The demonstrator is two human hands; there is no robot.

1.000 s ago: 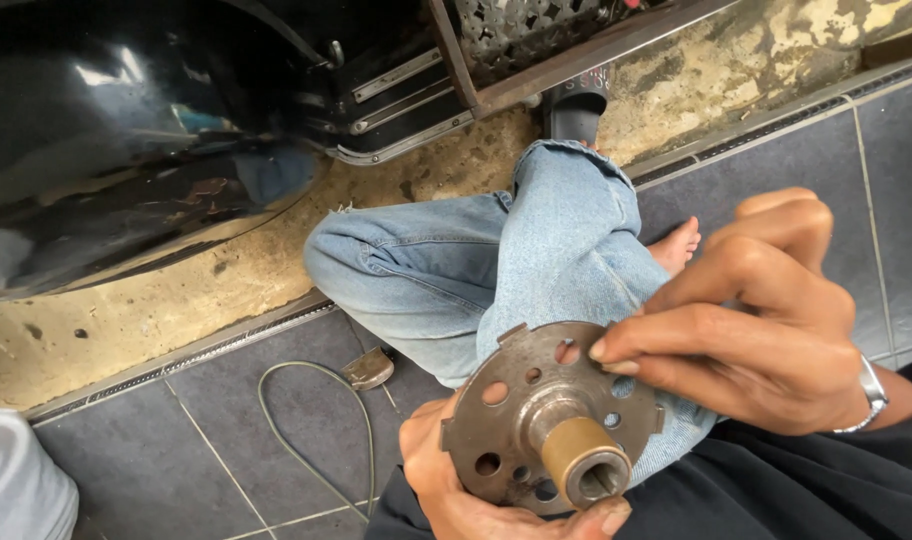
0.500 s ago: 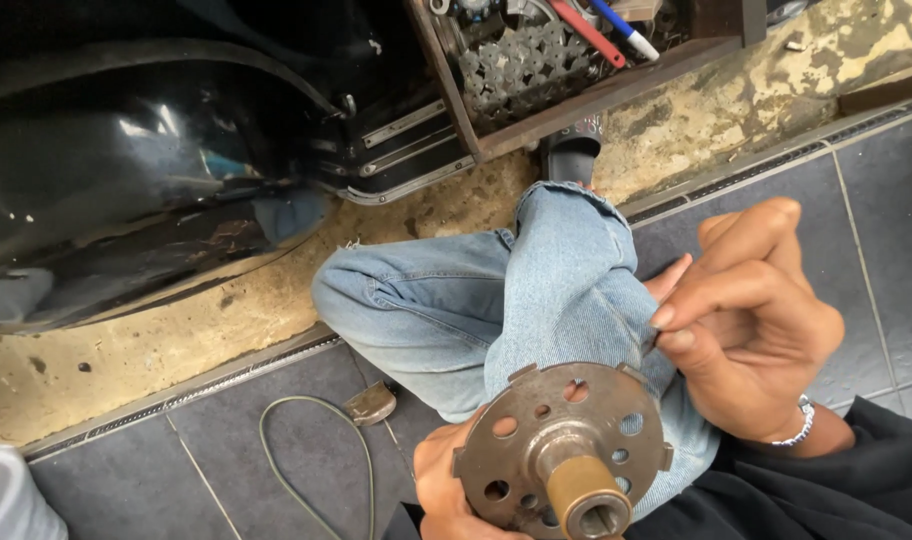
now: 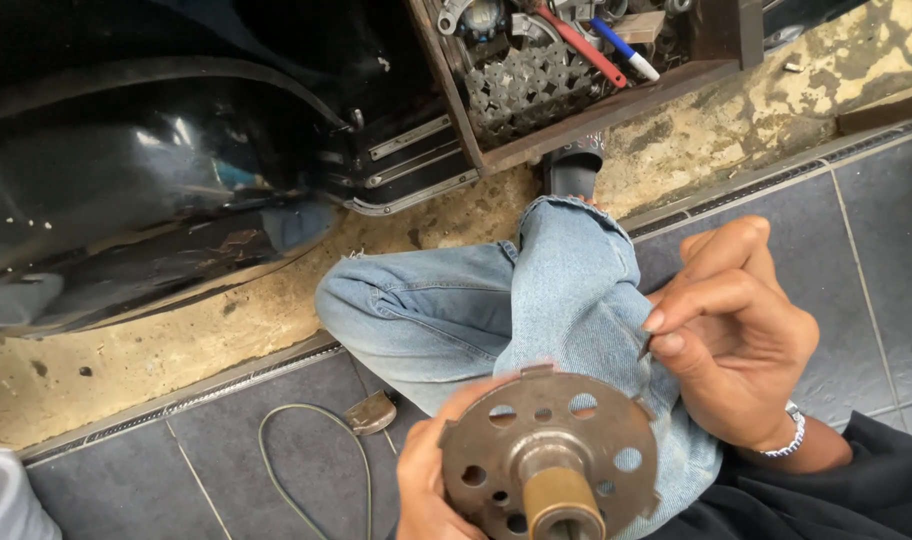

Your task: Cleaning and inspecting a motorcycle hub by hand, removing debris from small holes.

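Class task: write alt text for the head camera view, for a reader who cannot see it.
A left hand holds a round perforated metal disc with a brass hub, while the right hand pinches a small thin piece beside its rim, above a knee in blue jeans.

left hand: mostly hidden behind metal disc, cut off at bottom edge | thin object pinched by right hand: too small to identify | toolbox: cropped at top

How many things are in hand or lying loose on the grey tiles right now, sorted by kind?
Round metal disc with holes, in left hand: 1
Small thin piece pinched in right hand: 1
Cord loop on tiles: 1
Small brown object on tiles: 1
Total: 4
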